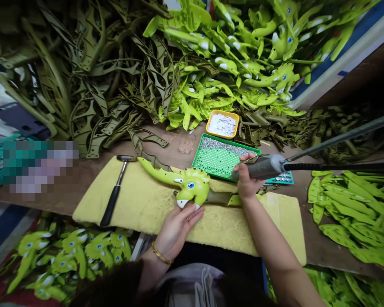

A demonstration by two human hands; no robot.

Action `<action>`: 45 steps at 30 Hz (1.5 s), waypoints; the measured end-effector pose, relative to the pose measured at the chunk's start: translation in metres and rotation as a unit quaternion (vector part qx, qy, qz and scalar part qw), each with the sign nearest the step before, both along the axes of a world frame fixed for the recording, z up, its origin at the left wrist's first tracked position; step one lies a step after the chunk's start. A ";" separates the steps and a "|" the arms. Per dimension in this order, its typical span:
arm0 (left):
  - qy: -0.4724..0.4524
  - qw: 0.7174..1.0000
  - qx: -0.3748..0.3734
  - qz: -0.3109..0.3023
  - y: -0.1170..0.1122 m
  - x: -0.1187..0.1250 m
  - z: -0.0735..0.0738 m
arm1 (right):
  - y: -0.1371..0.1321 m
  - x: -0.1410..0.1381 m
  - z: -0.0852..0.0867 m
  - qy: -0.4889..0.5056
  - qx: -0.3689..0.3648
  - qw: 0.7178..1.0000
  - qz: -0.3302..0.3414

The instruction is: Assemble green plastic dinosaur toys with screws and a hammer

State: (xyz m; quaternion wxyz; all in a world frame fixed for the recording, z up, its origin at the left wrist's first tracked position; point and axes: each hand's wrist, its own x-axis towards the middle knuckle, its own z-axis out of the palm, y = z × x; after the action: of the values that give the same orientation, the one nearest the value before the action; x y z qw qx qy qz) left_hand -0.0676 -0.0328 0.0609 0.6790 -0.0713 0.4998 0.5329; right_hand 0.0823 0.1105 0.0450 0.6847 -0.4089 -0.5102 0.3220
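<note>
Head view: left fingers (192, 215) rest together on the dinosaur head (192, 185); right fingers (241, 168) curl round a pneumatic tool (262, 167).

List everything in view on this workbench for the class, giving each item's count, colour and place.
dinosaur head: one, lime green with blue eye, on foam pad
power tool: one, grey, over pad's right side
hammer: one, black handle, on pad's left
foam pad: one, pale yellow, bench front
perforated tray: one, green, holding silver studs, behind pad
small tray: one, yellow, holding white pieces
plastic parts: many, olive, heaped back left
moulded pieces: many, lime green, heaped back right
flat pieces: many, lime green, bench right
dinosaur pieces: several, lime green, below bench front left
left hand: one, on dinosaur head
bangle: one, gold, left wrist
right hand: one, gripping power tool
</note>
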 end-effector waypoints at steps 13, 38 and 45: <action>-0.038 0.999 -0.023 -0.026 0.017 0.005 -0.011 | -0.055 -0.015 0.045 0.070 0.073 0.986 0.135; 0.158 0.974 0.026 -0.158 -0.014 -0.020 -0.017 | -0.006 -0.006 0.036 0.036 0.043 0.997 -0.048; 0.254 0.950 0.052 -0.172 0.007 -0.050 -0.010 | 0.022 -0.005 0.004 0.000 0.004 0.997 -0.073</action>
State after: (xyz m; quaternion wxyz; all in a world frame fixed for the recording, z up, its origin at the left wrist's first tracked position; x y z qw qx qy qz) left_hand -0.1180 -0.0261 0.0508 0.6138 0.1889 0.6317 0.4341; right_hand 0.0778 0.1324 0.0487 0.7082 -0.4418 -0.4803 0.2693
